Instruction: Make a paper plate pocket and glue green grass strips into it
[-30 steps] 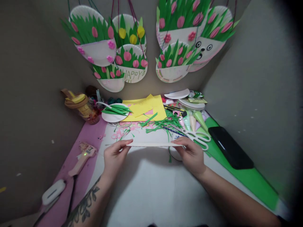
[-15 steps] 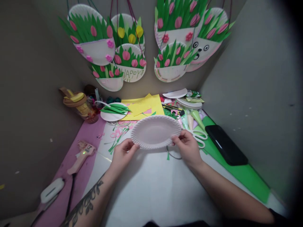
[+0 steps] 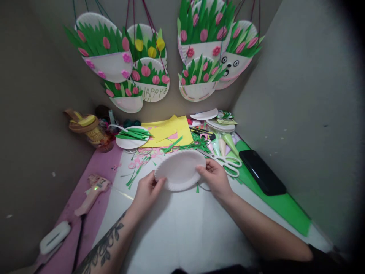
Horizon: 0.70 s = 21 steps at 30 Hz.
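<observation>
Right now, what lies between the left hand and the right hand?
The head view shows a pale fluted plate there, its edge held by the left hand and right hand.

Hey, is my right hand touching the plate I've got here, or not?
Touching. The head view shows the right hand at the plate's right edge, its thumb lying over the rim onto the inner face.

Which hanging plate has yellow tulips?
The back plate peeking out above the HAPPY plate. It alone shows yellow tulips; the other tulips are pink.
</observation>
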Tool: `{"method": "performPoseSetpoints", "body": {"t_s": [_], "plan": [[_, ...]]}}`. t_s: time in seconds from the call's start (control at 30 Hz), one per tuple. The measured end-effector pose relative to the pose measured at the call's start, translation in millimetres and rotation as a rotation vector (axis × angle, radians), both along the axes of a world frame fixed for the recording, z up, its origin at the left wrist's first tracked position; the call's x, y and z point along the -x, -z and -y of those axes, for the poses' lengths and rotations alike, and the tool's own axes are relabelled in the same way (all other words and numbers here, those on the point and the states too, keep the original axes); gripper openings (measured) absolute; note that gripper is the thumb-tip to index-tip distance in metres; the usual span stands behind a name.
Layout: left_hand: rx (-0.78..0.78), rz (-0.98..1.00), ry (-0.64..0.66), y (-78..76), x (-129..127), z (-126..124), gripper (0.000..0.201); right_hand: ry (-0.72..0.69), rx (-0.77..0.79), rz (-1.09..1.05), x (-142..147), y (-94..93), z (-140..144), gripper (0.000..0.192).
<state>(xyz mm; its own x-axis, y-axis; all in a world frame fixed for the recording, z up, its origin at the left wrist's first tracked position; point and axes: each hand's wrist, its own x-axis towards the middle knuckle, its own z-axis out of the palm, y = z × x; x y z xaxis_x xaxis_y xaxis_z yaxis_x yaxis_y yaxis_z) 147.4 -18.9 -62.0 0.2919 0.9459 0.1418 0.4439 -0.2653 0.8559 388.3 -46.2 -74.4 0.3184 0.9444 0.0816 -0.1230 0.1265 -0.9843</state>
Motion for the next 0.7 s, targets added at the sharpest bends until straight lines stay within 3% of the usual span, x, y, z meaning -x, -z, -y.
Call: {"method": "performPoseSetpoints", "body": {"t_s": [0.1, 0.27, 0.43, 0.6, 0.7], "plan": [[-0.091, -0.084, -0.012, -2.4, 4.2, -2.1, 0.023, 0.019, 0.016, 0.024, -0.1, 1.7, -0.4, 0.020], [0.050, 0.000, -0.005, -0.6, 3.2, -0.3, 0.025, 0.059, -0.012, -0.107, 2.8, 7.3, -2.7, 0.024], [-0.119, -0.115, 0.003, -0.5, 2.8, 0.0, 0.022, 0.045, 0.045, -0.116, 2.5, 9.6, -4.9, 0.020], [0.052, -0.043, -0.030, 0.6, -1.1, 3.5, 0.027, 0.083, 0.006, -0.210, 4.6, 6.5, -4.5, 0.024], [-0.012, -0.087, -0.016, -2.6, -0.4, 3.2, 0.028, 0.057, 0.051, -0.216, 5.6, 5.3, -5.4, 0.026]]}}
